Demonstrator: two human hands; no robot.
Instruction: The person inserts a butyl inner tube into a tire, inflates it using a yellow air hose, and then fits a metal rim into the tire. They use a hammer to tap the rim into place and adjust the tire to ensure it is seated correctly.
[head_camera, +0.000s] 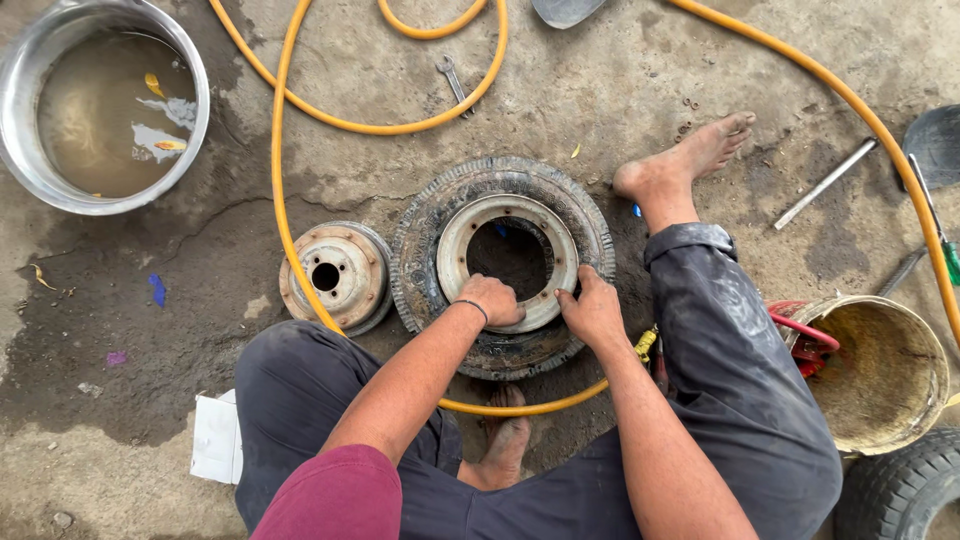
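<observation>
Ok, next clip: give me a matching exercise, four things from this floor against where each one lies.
Things:
1. basin
2. hub
3. bucket
4. spanner

Places:
A. just left of the tyre
B. top left corner, full of murky water
C. top centre, inside a loop of the hose
D. right edge, beside the person's knee

Pairs: 1-B, 2-A, 3-D, 4-C. Both the left hand and the right hand rest on the rim inside the tyre.
</observation>
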